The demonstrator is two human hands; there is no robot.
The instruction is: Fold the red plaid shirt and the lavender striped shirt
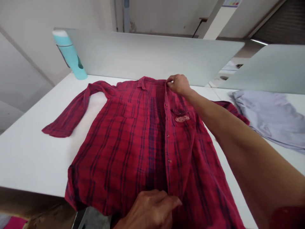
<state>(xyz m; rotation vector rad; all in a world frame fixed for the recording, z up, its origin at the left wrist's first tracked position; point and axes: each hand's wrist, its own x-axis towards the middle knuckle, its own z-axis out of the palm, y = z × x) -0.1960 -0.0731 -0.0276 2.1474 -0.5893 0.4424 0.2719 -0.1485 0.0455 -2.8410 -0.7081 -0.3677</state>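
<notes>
A red and navy plaid shirt lies spread on the white table, its front unbuttoned and its collar at the far side. My right hand pinches the edge of the button side at the collar, arm stretched over the shirt's right part. Down at the hem, my left hand grips the lower end of that same edge; its fingertips are partly hidden. Between my hands the buttoned edge is lifted a little, and the darker inside of the back shows beside it. A chest pocket with a pale patch sits near my right forearm.
A turquoise bottle stands at the table's back left corner. Frosted divider panels run along the back edge. Folded pale grey cloth lies to the right, close to one sleeve. The white table ends at the front left.
</notes>
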